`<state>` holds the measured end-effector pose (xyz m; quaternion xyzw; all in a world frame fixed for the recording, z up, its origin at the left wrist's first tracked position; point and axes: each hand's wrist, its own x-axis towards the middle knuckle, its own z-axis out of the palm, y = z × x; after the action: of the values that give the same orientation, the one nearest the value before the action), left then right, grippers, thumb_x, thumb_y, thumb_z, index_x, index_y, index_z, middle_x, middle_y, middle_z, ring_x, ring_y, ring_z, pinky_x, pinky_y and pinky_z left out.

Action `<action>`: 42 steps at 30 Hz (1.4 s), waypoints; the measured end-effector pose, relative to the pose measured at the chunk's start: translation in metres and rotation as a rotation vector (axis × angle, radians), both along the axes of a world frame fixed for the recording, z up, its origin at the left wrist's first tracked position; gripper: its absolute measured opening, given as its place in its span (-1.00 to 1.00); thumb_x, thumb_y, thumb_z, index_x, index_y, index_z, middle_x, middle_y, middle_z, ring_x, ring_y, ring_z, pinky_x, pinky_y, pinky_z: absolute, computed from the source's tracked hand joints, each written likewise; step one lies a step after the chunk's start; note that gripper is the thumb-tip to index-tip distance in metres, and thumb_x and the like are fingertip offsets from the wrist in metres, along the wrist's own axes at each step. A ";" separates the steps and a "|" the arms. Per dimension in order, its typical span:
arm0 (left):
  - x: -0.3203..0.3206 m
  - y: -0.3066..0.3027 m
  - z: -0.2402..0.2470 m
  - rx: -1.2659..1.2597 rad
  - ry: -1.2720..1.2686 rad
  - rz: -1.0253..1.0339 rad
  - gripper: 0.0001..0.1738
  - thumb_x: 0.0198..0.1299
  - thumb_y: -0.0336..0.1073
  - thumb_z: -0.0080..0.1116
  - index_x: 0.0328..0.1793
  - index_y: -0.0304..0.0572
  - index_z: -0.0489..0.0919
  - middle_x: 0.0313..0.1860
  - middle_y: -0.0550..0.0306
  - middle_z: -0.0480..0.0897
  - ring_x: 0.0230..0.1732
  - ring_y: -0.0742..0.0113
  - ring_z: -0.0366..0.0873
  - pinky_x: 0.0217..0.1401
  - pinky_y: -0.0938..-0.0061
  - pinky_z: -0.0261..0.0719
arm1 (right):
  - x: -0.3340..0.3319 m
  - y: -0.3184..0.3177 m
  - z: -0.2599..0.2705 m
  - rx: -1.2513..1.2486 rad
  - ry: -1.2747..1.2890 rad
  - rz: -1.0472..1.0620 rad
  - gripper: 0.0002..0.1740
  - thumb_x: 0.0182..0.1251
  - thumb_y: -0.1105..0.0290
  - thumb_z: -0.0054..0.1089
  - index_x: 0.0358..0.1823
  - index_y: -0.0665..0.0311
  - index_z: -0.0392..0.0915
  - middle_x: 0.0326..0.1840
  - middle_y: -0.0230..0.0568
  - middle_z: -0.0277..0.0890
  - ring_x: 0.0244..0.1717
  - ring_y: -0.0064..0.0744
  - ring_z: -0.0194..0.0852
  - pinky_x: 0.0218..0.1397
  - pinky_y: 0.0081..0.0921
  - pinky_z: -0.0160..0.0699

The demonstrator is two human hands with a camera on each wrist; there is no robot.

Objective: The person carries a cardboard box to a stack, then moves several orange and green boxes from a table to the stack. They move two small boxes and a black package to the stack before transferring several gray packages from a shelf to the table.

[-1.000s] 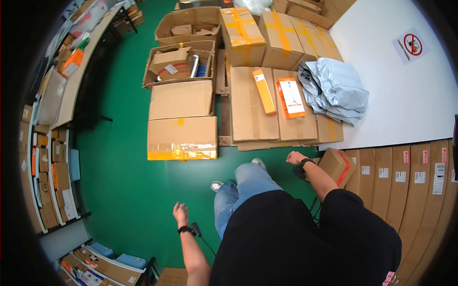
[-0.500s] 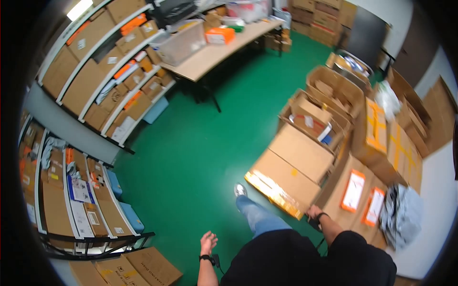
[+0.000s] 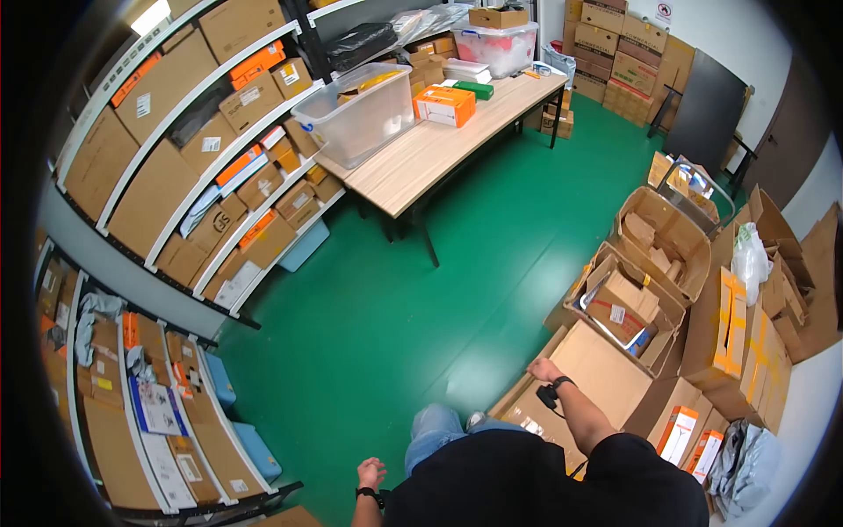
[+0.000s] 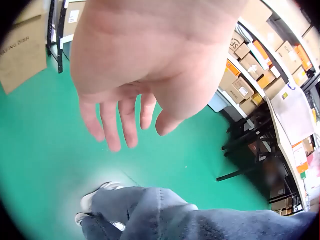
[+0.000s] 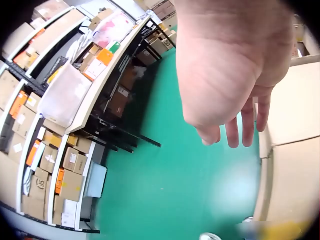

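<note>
My left hand (image 3: 371, 474) hangs low over the green floor at the left of my body, holding nothing. In the left wrist view, its loosely bent fingers (image 4: 112, 125) point down above the floor. My right hand (image 3: 543, 369) overlaps the edge of a closed cardboard box (image 3: 606, 364) in the head view. The right wrist view shows that hand's palm, with relaxed fingers (image 5: 247, 125) and nothing in them, beside the box. An open carton (image 3: 628, 303) with cardboard pieces inside stands just beyond the closed box.
A wooden-topped table (image 3: 421, 162) carries a clear plastic bin (image 3: 360, 114) and an orange-and-white box (image 3: 445, 105). Shelves of cartons (image 3: 162, 202) line the left. Taped cartons (image 3: 746, 342) and a grey plastic bag (image 3: 746, 470) are at the right. Green floor (image 3: 369, 342) lies between.
The head view has swung left and up, bringing the table and shelves into sight. I have stepped along beside the closed boxes. Both hands stay without anything in them.
</note>
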<state>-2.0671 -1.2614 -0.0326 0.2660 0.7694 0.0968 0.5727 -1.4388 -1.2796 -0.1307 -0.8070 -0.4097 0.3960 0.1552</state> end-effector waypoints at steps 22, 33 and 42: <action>0.628 0.803 0.025 0.353 -0.436 -0.403 -0.28 0.22 0.07 0.25 0.37 -0.18 0.35 -0.06 0.09 0.65 -0.22 0.36 0.62 -0.30 0.50 0.54 | 0.290 0.425 0.054 -0.190 0.047 -0.355 -0.63 0.24 0.18 0.28 -0.01 0.23 0.66 -0.29 -0.08 0.69 -0.26 -0.37 0.69 -0.11 -0.38 0.62; 1.003 1.031 0.069 0.491 -0.291 -0.436 0.36 -0.08 0.19 0.47 0.58 -0.21 -0.24 0.36 -0.34 0.27 0.35 -0.12 0.30 0.22 0.02 0.48 | 0.598 0.561 -0.015 -0.154 -0.017 -0.308 -0.68 0.25 0.22 0.24 -0.10 0.30 0.68 -0.38 -0.17 0.68 -0.43 -0.39 0.67 -0.25 -0.40 0.63; 1.153 1.171 0.088 0.718 -0.020 -0.092 0.44 -0.24 0.03 0.60 0.58 -0.19 -0.24 0.36 -0.51 0.24 0.36 -0.24 0.27 0.44 0.08 0.25 | 0.732 0.775 0.078 -0.008 -0.020 -0.197 -0.63 0.28 0.18 0.23 0.02 0.23 0.63 -0.26 -0.05 0.70 -0.24 -0.26 0.70 -0.07 -0.33 0.62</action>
<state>-0.9144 -0.0903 0.0559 0.4834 0.6680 0.3375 0.4541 -0.7072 -0.5043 -0.0530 -0.8478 -0.3285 0.3723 0.1861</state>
